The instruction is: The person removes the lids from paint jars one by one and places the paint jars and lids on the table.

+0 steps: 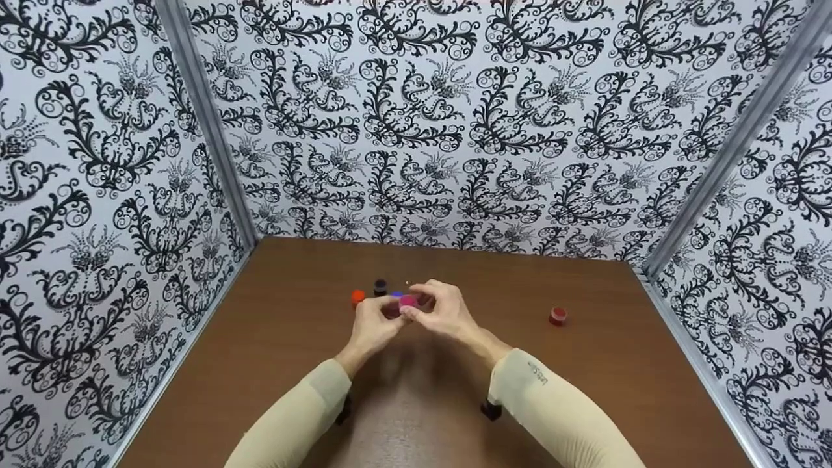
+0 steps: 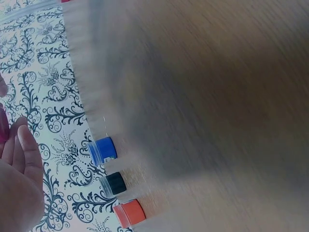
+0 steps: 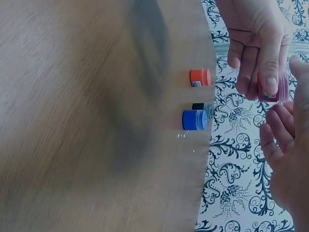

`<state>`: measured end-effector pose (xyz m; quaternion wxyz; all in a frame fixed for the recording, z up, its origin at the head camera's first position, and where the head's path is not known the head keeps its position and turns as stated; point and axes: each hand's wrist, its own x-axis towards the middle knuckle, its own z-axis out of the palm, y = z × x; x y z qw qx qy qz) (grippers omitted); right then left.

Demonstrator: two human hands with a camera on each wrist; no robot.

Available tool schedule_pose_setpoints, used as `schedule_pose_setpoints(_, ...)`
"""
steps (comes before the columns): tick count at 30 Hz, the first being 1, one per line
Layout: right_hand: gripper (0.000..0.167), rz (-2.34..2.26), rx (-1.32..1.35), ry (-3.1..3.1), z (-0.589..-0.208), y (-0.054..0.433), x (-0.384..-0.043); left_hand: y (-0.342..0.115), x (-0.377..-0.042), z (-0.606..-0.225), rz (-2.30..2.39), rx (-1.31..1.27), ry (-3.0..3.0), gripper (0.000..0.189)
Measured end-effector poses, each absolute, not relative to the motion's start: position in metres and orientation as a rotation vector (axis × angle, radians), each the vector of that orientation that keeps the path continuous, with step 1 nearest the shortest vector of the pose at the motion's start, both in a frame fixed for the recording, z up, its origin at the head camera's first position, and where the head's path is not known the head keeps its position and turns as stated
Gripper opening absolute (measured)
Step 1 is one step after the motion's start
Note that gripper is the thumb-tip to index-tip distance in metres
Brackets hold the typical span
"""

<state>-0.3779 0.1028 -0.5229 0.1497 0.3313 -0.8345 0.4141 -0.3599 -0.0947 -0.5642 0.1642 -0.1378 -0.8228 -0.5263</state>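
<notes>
Above the table, both hands meet at a small pink paint jar [image 1: 407,301]. My left hand [image 1: 377,323] pinches it, its thumb lying across the jar's coloured side in the right wrist view. The right hand [image 1: 450,311] has its thumb and curled fingers around the ridged clear lid [image 3: 284,88]; finger contact is partly hidden. Just beyond the hands stand an orange jar [image 1: 358,298], a black jar [image 1: 380,286] and a blue jar [image 1: 396,294], the last mostly covered by the hands. In the left wrist view the pink jar [image 2: 4,126] is cut by the frame edge.
Farther right on the brown wooden table [image 1: 611,364] stands a red jar [image 1: 558,316]. Small white flecks [image 3: 181,136] lie beside the blue jar. Patterned walls [image 1: 429,130] with metal edging close off the back and both sides.
</notes>
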Motion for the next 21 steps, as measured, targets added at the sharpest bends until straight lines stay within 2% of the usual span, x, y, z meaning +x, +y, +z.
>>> schedule_pose_setpoints(8,0.035,1.139,0.786,-2.427,-0.5234,0.0995,-0.3778,-0.0931,-0.3597,-0.5626,-1.428,-0.376,-2.333,0.022)
schedule_pose_setpoints(21,0.023,1.077,0.866,-2.393,-0.5231,0.1007,-0.3767,-0.0926,-0.3562,-0.56,-1.419,-0.389,-2.343,0.02)
